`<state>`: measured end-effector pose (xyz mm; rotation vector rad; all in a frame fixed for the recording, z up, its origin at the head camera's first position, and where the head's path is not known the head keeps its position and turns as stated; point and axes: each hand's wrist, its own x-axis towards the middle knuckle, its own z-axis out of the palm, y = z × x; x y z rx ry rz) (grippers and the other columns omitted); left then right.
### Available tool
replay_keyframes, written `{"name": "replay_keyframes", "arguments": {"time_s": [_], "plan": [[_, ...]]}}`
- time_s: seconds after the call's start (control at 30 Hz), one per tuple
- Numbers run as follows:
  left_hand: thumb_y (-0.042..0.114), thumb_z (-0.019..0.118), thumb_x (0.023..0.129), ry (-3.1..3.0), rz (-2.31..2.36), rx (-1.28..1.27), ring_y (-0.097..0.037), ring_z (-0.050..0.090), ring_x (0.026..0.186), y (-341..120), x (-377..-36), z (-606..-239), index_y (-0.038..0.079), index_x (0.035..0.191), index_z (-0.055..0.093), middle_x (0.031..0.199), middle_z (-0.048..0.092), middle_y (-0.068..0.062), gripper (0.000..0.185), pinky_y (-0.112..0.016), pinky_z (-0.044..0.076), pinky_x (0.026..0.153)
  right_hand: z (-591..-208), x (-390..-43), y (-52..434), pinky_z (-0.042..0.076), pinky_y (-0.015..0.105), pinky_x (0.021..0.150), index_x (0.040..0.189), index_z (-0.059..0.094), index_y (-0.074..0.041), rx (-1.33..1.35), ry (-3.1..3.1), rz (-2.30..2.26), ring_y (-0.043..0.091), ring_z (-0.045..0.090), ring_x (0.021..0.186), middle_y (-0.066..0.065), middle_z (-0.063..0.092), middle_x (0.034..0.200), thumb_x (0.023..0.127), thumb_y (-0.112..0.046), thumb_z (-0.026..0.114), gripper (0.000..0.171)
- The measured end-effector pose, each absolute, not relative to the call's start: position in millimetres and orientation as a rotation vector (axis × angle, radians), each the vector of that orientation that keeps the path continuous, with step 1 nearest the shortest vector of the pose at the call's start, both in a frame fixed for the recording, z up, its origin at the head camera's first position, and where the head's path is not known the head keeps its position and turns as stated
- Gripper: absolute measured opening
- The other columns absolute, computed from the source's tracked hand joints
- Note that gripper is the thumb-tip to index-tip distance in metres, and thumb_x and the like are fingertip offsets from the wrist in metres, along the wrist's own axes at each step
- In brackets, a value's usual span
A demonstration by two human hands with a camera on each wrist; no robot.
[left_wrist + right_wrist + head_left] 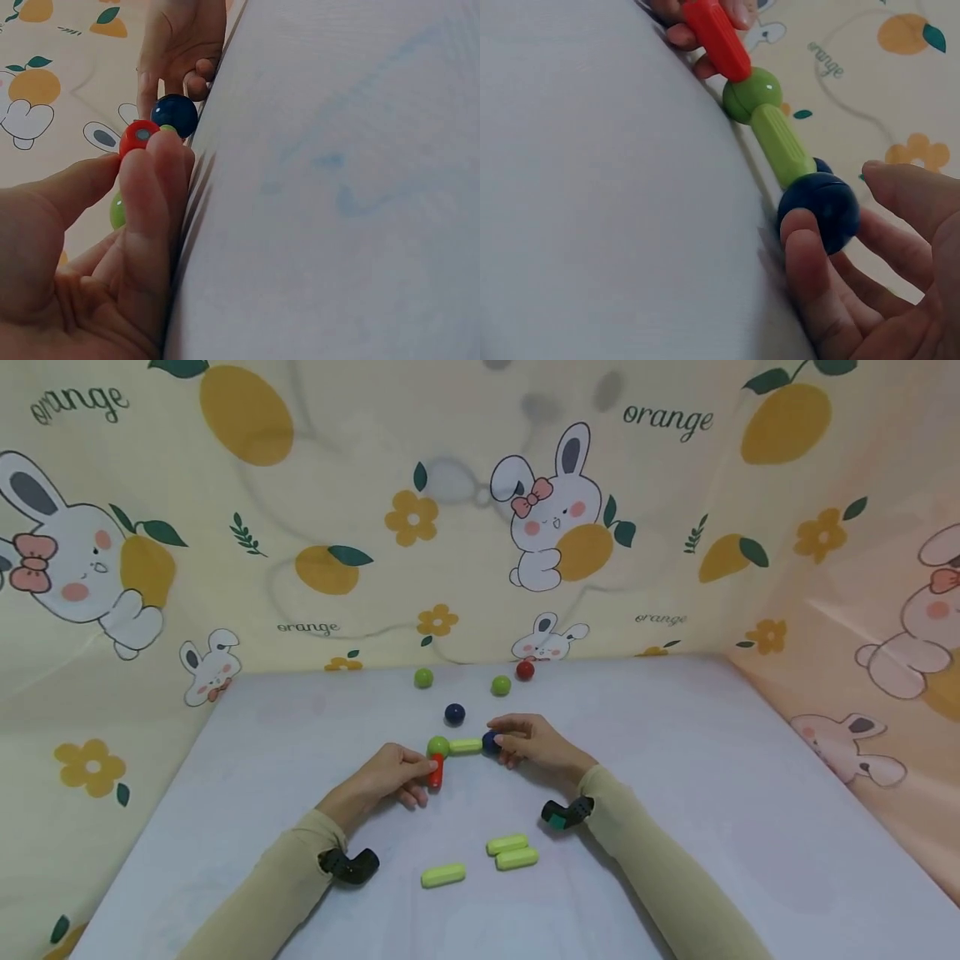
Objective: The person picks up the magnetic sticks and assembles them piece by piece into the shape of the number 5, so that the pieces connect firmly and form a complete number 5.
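A red rod [436,772] is pinched between the thumb and fingers of my left hand [386,774]. Its far end meets a green ball [748,96]. From that ball a light green rod [781,142] runs to a dark blue ball [829,206], so the pieces form a bent chain. My right hand [538,745] holds the dark blue ball, with fingertips on its side. In the left wrist view, the red rod's near end [142,135] shows a grey round spot, and fingers partly cover the green ball [117,211].
Behind the chain lie another dark blue ball [454,714], two green balls [423,677] [501,685] and a red ball [525,670]. Nearer me, three light green rods [443,875] lie on the white table [675,727]. A printed cloth [465,527] hangs at the back.
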<state>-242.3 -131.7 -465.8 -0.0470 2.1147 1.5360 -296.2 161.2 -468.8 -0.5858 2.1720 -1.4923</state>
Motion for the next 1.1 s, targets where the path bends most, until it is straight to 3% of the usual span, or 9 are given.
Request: {"name": "replay_keyframes", "arguments": {"time_s": [0.23, 0.63, 0.9, 1.1], "plan": [[0.025, 0.064, 0.100, 2.111, 1.528, -0.059, -0.011, 0.068, 0.060, -131.4, -241.5, -463.7, -0.001, 0.119, 0.070, 0.089, 0.074, -0.009, 0.032, -0.021, 0.056, 0.056, -454.9, -302.6, 170.1, 0.055, 0.023, 0.074, 0.140, 0.053, 0.002, -0.489, 2.310, -1.548, 0.015, 0.063, 0.083, 0.023, 0.056, 0.140, 0.103, -0.016, 0.054, 0.041], [0.022, 0.063, 0.101, 2.095, 1.553, -0.042, -0.011, 0.067, 0.059, -132.7, -241.2, -465.7, -0.002, 0.120, 0.070, 0.085, 0.075, -0.009, 0.032, -0.021, 0.055, 0.054, -429.4, -343.3, 158.8, 0.055, 0.023, 0.073, 0.139, 0.056, -0.001, -0.404, 2.497, -1.527, 0.022, 0.067, 0.088, 0.023, 0.061, 0.134, 0.104, -0.020, 0.056, 0.040], [0.023, 0.064, 0.100, 2.090, 1.557, -0.043, -0.010, 0.067, 0.058, -131.9, -241.5, -468.5, -0.001, 0.118, 0.071, 0.085, 0.074, -0.008, 0.031, -0.021, 0.055, 0.054, -436.7, -363.7, 145.6, 0.051, 0.018, 0.066, 0.149, 0.048, -0.006, -0.333, 2.577, -1.334, 0.010, 0.061, 0.069, 0.021, 0.042, 0.155, 0.102, -0.017, 0.057, 0.049], [0.022, 0.064, 0.100, 2.088, 1.566, -0.048, -0.010, 0.066, 0.057, -132.9, -241.8, -467.4, -0.001, 0.116, 0.072, 0.083, 0.075, -0.008, 0.029, -0.020, 0.054, 0.053, -442.5, -366.9, 136.3, 0.049, 0.020, 0.064, 0.146, 0.051, -0.008, -0.323, 2.577, -1.168, 0.010, 0.059, 0.065, 0.024, 0.048, 0.148, 0.101, -0.016, 0.060, 0.046]]}}
